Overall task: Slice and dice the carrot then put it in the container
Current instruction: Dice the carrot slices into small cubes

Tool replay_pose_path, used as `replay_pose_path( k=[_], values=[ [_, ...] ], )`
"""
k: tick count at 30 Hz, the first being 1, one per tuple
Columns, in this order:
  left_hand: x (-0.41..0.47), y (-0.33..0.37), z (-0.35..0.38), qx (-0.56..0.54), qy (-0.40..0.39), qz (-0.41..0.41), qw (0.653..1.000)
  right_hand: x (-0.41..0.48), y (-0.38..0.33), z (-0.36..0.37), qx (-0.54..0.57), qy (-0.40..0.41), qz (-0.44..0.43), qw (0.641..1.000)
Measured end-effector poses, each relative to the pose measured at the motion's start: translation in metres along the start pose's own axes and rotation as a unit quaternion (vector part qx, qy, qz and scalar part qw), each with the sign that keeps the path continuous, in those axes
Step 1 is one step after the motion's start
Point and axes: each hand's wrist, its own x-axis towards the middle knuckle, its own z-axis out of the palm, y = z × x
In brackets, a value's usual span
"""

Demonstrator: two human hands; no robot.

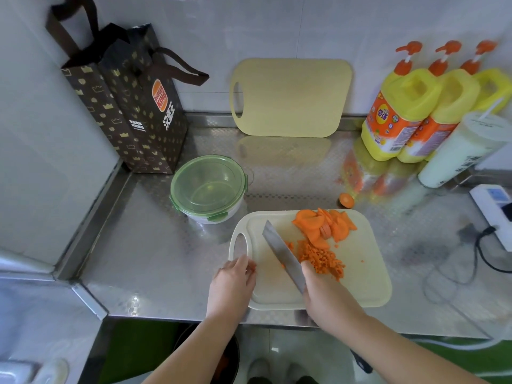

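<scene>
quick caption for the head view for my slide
Mid-dice: right hand grips the knife beside diced carrot on the cutting board, carrot slices behind, left hand at its edge, lidded container empty.

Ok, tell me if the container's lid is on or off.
On: the green lid covers the container, which looks empty through it.

Lying fanned and overlapping at the far right of the pale cutting board (365, 273): orange carrot slices (324, 224). Sitting just nearer, right beside the slanting knife (279, 250) blade: a mound of diced carrot (322, 260). Resting on the worktop (155, 259) just beyond the board: one carrot end (346, 200). Standing to the far left, green lid clipped on: the round container (207, 187).
</scene>
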Motion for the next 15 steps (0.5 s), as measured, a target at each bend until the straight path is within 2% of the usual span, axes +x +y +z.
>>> replay_pose_path(
  k=[4, 6, 9, 12, 15],
  values=[
    [0.004, 0.009, 0.002, 0.006, 0.013, 0.049, 0.999, 0.004, 0.015, -0.016, 0.066, -0.010, 0.007, 0.998],
    [0.005, 0.017, 0.006, 0.019, 0.009, 0.134, 0.991, 0.007, 0.020, -0.026, 0.108, -0.004, 0.014, 0.994],
    [0.003, 0.037, 0.014, 0.103, -0.026, 0.236, 0.966, 0.008, 0.021, -0.043, 0.187, -0.013, 0.022, 0.982],
    [0.003, 0.050, 0.031, 0.171, -0.065, 0.242, 0.953, 0.006, 0.020, -0.058, 0.236, -0.012, 0.024, 0.971],
    [0.002, 0.057, 0.032, 0.202, -0.082, 0.224, 0.950, 0.002, 0.024, -0.064, 0.228, -0.019, 0.037, 0.973]
  ],
)
